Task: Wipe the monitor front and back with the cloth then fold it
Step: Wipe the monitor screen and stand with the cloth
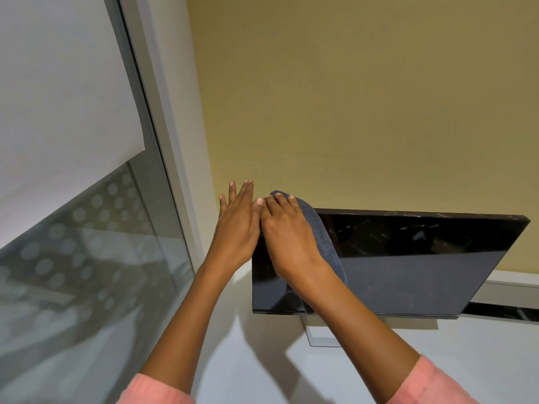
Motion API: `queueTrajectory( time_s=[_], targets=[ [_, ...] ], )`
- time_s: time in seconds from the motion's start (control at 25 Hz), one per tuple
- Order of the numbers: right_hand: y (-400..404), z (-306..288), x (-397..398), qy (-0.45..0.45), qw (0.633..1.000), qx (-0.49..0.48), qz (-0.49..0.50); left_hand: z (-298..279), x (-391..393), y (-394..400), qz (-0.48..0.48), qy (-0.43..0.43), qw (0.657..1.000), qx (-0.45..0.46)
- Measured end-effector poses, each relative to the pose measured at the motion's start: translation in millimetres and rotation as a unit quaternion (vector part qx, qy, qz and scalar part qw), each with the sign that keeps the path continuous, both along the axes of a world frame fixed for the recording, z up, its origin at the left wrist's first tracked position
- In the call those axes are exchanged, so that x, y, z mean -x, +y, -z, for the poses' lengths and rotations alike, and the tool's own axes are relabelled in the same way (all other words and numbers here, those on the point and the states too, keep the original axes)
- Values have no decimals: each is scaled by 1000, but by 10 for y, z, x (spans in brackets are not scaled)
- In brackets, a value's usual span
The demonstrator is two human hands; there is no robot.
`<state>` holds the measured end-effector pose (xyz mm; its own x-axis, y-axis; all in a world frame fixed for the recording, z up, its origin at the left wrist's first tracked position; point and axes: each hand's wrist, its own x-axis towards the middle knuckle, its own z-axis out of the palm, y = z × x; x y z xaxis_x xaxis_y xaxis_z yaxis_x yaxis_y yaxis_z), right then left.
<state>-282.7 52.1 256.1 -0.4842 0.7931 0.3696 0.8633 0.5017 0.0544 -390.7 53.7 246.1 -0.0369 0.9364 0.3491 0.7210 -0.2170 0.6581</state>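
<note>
My right hand point(287, 237) lies flat on the grey cloth point(323, 240), fingers nearly straight and close together, pressing the cloth against the upper-left corner of the monitor point(408, 263). The fingertips reach past the top edge of the screen, where the cloth folds over that edge; whether the thumb hooks round the cloth cannot be determined, as the left hand covers that side. The cloth extends from beneath my palm toward 5 o'clock, draping down the dark glass. My left hand point(237, 228) sits directly at 9 o'clock of the right hand, touching it along the thumb side, fingers straight and slightly spread, pointing toward 12 o'clock. It is level with the monitor's left edge; whether it contacts that edge cannot be determined. It holds nothing. The monitor occupies the 3 o'clock to 4 o'clock region of the view, screen dark and reflective, tilted, its lower edge above a white desk surface point(437, 368). Part of the stand base point(320, 336) shows below the screen at 6 o'clock of my right hand. A yellow wall point(364, 97) fills the area at 12 o'clock. A glass panel point(73, 258) with a dotted frosted band lies at 9 o'clock. Pink sleeves point(151, 389) cover both forearms at the bottom edge.
</note>
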Motion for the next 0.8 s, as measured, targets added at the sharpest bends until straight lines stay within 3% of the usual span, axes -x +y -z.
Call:
queueTrajectory(
  time_s=[0.2, 0.48, 0.8],
  targets=[
    [119, -51, -65, -11, 999, 21, -32, -34, -40, 57, 25, -41, 999, 20],
    [21, 25, -401, 26, 999, 5, 36, 134, -95, 87, 28, 32, 999, -3],
    [53, 82, -237, -3, 998, -21, -64, 101, -179, 36, -7, -108, 993, 39]
  ],
)
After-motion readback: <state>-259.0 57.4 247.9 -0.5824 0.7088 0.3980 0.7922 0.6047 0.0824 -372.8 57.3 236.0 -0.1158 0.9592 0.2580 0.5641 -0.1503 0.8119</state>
